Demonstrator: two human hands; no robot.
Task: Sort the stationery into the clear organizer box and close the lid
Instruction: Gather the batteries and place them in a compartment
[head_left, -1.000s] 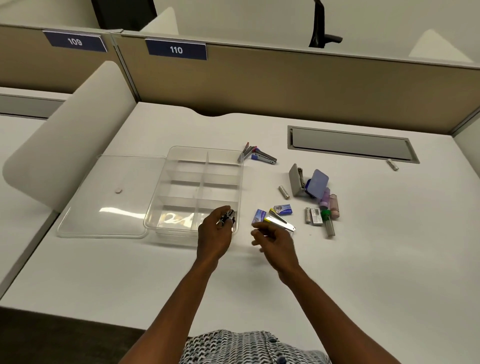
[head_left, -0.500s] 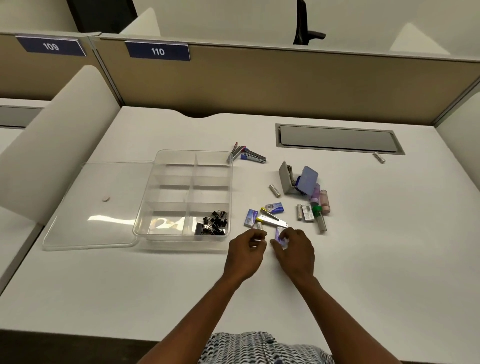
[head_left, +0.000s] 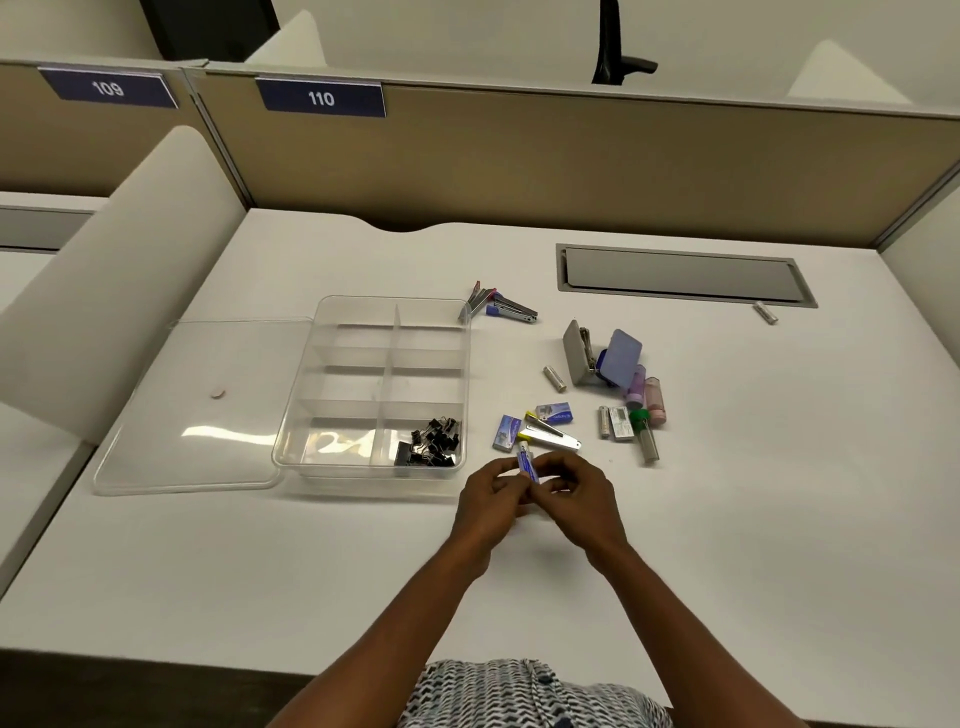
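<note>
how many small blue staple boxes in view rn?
3. One flat on the desk beside the organizer, one just past the silver stapler, one pinched between both hands. More could be hidden in the right-hand pile.

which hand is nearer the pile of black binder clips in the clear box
Left. The left hand is just right of the black binder clips in the clear plastic organizer box; the right hand lies farther right, beyond it.

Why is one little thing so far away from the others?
A small silver cylinder lies alone by the grey desk hatch, far from the stationery pile. It looks strayed, perhaps rolled. Nothing looks spilled or broken.
</note>
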